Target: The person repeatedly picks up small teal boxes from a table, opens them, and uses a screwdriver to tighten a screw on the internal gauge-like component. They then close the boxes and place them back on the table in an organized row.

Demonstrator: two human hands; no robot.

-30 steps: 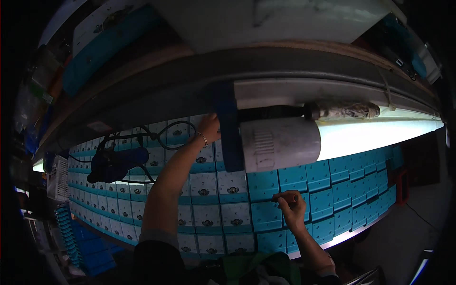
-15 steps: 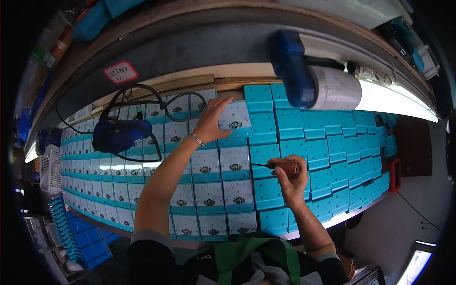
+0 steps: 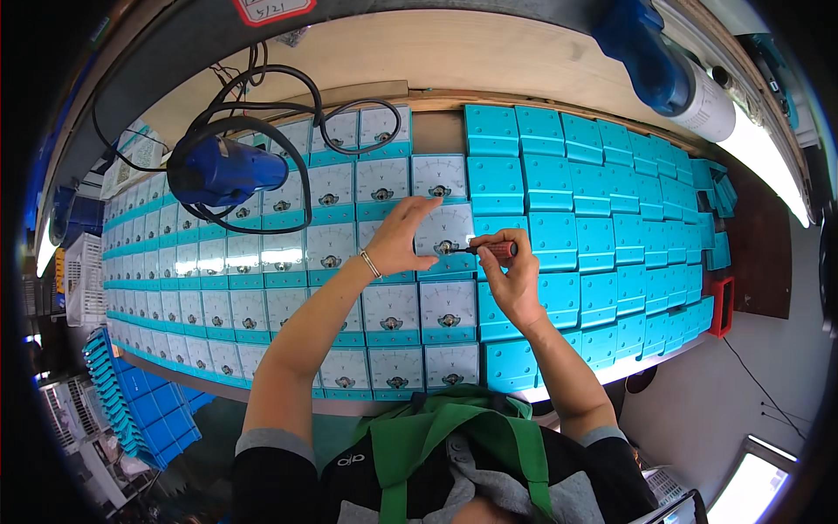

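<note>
A white-faced panel meter (image 3: pixel 436 225) with a turquoise lower strip lies among rows of similar meters. My left hand (image 3: pixel 397 240) grips its left side, forefinger at the far edge and thumb by the near edge. In my right hand (image 3: pixel 517 284) is a screwdriver (image 3: pixel 499 250) with a red handle. Its shaft points left, and the tip is at the round mechanism low on that meter's face. Whether the tip sits in a screw is too small to tell. Just beyond lies another panel meter (image 3: pixel 438 175).
Rows of turquoise housings (image 3: pixel 550 240) fill the right side of the bench. A blue power tool (image 3: pixel 227 175) with looped black cable hangs over the meters at left. Another blue-and-white tool (image 3: pixel 663 65) hangs at upper right. Blue bins (image 3: pixel 157 419) stand at lower left.
My left hand has moved from the farther meter to the one nearer me. The screwdriver tip has come left onto this meter. The view has shifted, bringing the bench's far edge higher.
</note>
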